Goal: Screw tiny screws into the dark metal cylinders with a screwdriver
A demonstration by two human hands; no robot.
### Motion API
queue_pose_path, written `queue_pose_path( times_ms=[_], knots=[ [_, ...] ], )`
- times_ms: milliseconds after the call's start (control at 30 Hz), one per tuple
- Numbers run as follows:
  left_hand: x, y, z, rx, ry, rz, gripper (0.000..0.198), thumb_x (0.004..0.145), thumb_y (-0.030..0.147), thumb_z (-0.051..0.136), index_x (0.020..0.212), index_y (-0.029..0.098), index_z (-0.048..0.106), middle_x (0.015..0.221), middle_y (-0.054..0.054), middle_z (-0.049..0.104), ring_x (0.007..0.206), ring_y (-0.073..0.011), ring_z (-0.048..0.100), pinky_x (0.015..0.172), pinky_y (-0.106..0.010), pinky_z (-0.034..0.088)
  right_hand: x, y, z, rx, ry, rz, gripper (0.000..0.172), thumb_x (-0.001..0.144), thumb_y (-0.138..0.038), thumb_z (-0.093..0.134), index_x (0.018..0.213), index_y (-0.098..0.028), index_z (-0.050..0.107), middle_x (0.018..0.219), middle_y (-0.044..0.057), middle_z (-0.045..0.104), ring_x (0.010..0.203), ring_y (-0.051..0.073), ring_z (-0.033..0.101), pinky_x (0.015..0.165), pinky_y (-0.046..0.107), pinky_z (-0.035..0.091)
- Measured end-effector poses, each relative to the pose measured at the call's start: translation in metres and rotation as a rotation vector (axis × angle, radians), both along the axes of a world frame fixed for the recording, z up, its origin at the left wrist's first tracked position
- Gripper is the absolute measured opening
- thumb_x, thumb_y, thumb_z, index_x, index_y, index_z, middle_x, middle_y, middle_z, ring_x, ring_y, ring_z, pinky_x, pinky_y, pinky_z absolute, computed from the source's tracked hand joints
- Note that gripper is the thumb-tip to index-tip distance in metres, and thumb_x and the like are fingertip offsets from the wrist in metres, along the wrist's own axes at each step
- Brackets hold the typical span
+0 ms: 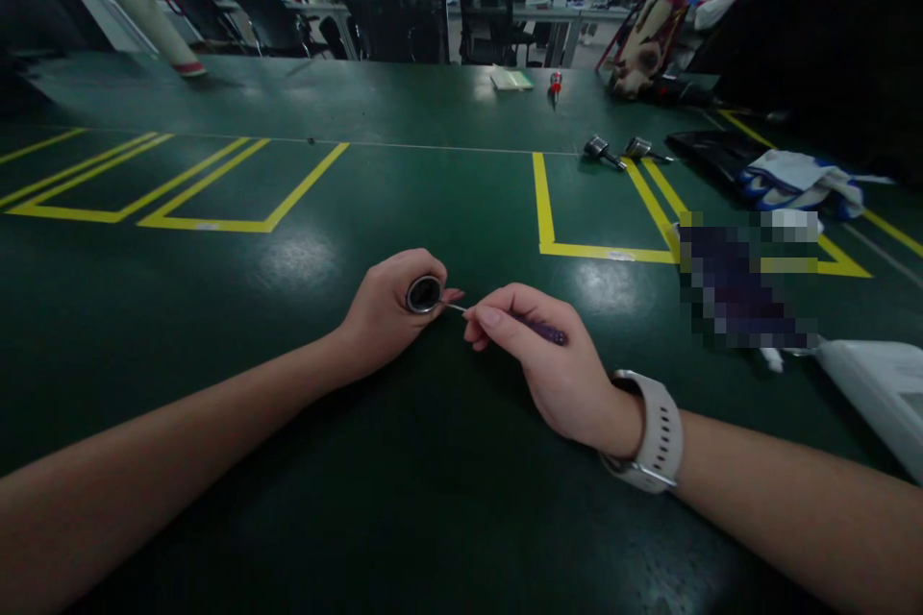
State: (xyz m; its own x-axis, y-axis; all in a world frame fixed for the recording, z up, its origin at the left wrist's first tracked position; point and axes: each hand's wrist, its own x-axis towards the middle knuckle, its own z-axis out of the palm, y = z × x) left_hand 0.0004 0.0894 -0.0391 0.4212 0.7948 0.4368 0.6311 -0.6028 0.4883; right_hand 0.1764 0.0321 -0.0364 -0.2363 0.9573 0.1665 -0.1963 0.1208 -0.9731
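Observation:
My left hand (396, 307) is closed around a round metal part (424, 294), which looks like a piston; its rim is shiny and its visible end dark. The fingers hide the rest of it. To the right, my right hand (552, 356) grips a small screwdriver (540, 329) by its dark purple handle. Its thin metal shaft points left, reaching the side of the round part beside my left fingertips. Whether the tip touches the part cannot be made out. Both hands are just above the dark green table (346, 480).
Two metal pistons with rods (602, 151) lie farther back near yellow tape (544, 202). A red screwdriver (555, 85) and a paper pad (511, 79) lie beyond. At right are blue-white gloves (800, 181), a blurred purple item (742, 283) and a white case (876, 384). People sit behind.

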Motion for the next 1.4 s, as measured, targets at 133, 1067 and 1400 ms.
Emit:
queue_pose_path(
  times_ms=[133, 1067, 1400],
  knots=[
    [-0.0008, -0.0023, 0.0015, -0.03, -0.041, 0.012, 0.017, 0.075, 0.026, 0.061, 0.067, 0.019, 0.048, 0.065, 0.003, 0.053, 0.059, -0.0114, 0.049, 0.055, -0.025, 0.038, -0.0011, 0.0029, -0.0014, -0.163, 0.218, 0.043, 0.011, 0.084, -0.022, 0.059, 0.078, -0.018, 0.067, 0.075, 0.001, 0.063, 0.075, 0.013, 0.058, 0.072, 0.029, 0.046],
    [-0.0014, 0.0014, -0.0013, -0.084, -0.08, 0.0, 0.02, 0.076, 0.026, 0.065, 0.066, 0.017, 0.049, 0.064, 0.003, 0.052, 0.058, -0.0101, 0.048, 0.054, -0.024, 0.037, -0.0019, 0.0039, -0.0014, -0.259, 0.282, 0.024, 0.01, 0.081, -0.023, 0.062, 0.074, -0.019, 0.068, 0.073, 0.001, 0.064, 0.072, 0.013, 0.057, 0.071, 0.029, 0.046],
    [-0.002, 0.0026, -0.0004, -0.06, -0.041, -0.009, 0.017, 0.074, 0.02, 0.064, 0.066, 0.017, 0.049, 0.063, 0.004, 0.052, 0.06, -0.0105, 0.049, 0.056, -0.024, 0.038, -0.0013, 0.0073, -0.0015, -0.258, 0.268, 0.008, 0.011, 0.078, -0.025, 0.062, 0.071, -0.019, 0.068, 0.071, 0.001, 0.064, 0.07, 0.014, 0.057, 0.069, 0.03, 0.046]
  ],
)
